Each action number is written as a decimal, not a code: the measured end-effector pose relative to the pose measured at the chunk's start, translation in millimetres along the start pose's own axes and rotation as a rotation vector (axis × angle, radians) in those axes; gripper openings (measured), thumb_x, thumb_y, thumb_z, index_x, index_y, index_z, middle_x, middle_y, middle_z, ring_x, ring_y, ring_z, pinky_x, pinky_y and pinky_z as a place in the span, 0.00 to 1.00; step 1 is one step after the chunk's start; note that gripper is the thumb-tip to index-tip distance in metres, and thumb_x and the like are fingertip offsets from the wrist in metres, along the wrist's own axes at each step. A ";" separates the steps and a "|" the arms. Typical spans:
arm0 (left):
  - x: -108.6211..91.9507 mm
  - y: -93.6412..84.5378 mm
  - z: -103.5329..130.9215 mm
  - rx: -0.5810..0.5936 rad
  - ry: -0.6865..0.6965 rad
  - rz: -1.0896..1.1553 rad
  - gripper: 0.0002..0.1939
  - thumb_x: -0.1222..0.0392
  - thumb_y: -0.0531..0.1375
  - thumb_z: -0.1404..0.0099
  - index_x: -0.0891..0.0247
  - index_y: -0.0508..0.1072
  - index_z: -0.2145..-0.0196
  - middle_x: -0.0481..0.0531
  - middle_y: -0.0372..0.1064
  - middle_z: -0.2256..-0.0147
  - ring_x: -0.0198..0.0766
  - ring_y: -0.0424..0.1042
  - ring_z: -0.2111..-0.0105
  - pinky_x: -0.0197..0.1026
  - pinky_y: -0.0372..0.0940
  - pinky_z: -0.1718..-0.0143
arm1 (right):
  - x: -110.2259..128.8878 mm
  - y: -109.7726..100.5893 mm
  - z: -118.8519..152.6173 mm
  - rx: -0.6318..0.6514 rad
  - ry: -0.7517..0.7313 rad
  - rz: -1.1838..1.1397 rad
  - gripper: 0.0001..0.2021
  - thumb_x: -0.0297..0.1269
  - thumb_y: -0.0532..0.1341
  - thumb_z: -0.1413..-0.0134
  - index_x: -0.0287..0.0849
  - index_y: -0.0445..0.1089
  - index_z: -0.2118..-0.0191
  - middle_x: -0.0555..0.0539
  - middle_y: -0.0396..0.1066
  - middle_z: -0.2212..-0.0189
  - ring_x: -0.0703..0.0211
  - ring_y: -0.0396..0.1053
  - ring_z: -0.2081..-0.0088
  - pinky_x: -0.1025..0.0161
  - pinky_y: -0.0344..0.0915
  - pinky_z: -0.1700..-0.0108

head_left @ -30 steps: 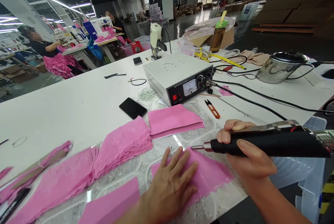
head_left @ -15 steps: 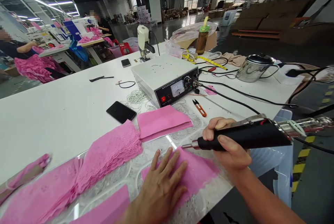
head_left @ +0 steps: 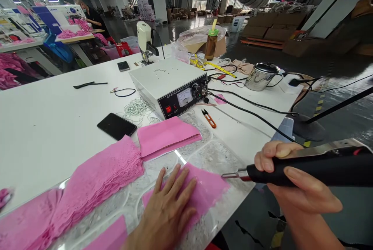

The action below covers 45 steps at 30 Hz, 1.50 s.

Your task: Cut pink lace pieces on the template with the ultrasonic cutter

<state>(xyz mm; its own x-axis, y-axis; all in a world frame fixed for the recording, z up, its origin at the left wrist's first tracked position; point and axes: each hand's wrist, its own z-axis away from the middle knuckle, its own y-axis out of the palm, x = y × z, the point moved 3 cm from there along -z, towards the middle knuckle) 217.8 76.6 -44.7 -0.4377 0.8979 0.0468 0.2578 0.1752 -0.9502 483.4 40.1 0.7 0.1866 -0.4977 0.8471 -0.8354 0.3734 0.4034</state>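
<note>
My left hand [head_left: 169, 203] lies flat with fingers spread on a piece of pink fabric [head_left: 204, 184], pressing it to the marble-patterned sheet [head_left: 221, 151]. My right hand [head_left: 294, 176] is wrapped round the black body of a handheld ultrasonic welder [head_left: 317, 166]. Its thin metal tip points left and meets the fabric's right upper edge. A scalloped stack of pink lace pieces [head_left: 107, 176] lies left of my hands, beside a folded stack of plain pink fabric [head_left: 169, 135]. Another pink piece [head_left: 109, 236] shows at the bottom, partly behind my left forearm.
Behind the fabric stands a control box [head_left: 171, 83] with a dial, its black cable [head_left: 247, 114] running right. Orange thread snips [head_left: 209, 118], a phone [head_left: 116, 125], a glass pot [head_left: 262, 76] and a measuring tape [head_left: 220, 68] lie around it. A person [head_left: 94, 19] sits far left.
The welder's tip has moved right along the fabric's upper edge, from near my left fingertips to the right corner. My left hand stays on the fabric. The view has turned right.
</note>
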 end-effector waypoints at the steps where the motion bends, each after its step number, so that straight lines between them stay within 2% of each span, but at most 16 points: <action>1: 0.2 -0.1 -0.2 0.004 -0.004 0.002 0.24 0.55 0.54 0.27 0.63 0.63 0.37 0.59 0.62 0.38 0.54 0.55 0.35 0.61 0.46 0.34 | -0.2 0.2 0.6 0.000 0.002 0.001 0.09 0.41 0.68 0.58 0.45 0.74 0.69 0.49 0.65 0.73 0.64 0.62 0.80 0.61 0.64 0.80; 22: 0.0 -0.4 2.0 0.033 0.003 -0.039 0.25 0.54 0.54 0.27 0.63 0.62 0.36 0.58 0.60 0.37 0.54 0.53 0.34 0.63 0.47 0.35 | -0.7 0.6 3.4 0.052 -0.007 0.018 0.08 0.40 0.68 0.56 0.45 0.74 0.67 0.49 0.67 0.72 0.64 0.63 0.79 0.61 0.65 0.79; 30: 0.0 0.8 1.8 0.061 -0.001 -0.040 0.25 0.52 0.53 0.27 0.62 0.61 0.36 0.58 0.58 0.36 0.56 0.55 0.35 0.65 0.56 0.39 | 2.2 1.1 4.7 0.082 0.002 0.014 0.06 0.38 0.68 0.53 0.44 0.73 0.67 0.49 0.67 0.72 0.63 0.64 0.77 0.61 0.67 0.76; 34: -0.3 1.9 2.4 0.061 -0.019 -0.007 0.24 0.51 0.51 0.25 0.62 0.61 0.36 0.58 0.60 0.37 0.55 0.55 0.35 0.65 0.55 0.39 | 2.4 1.5 4.6 0.122 -0.022 -0.015 0.08 0.37 0.66 0.51 0.43 0.74 0.64 0.49 0.67 0.69 0.64 0.65 0.76 0.61 0.68 0.74; 45: -1.5 2.9 2.9 0.091 -0.039 0.006 0.25 0.50 0.51 0.26 0.62 0.60 0.35 0.57 0.59 0.36 0.56 0.54 0.35 0.67 0.55 0.39 | -10.4 24.6 6.6 0.175 -0.008 -0.065 0.07 0.36 0.65 0.50 0.43 0.72 0.62 0.48 0.66 0.68 0.64 0.65 0.74 0.60 0.68 0.72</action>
<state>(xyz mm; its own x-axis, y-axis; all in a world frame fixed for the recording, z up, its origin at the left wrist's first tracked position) 216.7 74.6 -48.5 -0.4697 0.8823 0.0308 0.1818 0.1309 -0.9746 457.5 49.3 -0.5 0.2398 -0.5227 0.8181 -0.8991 0.1983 0.3902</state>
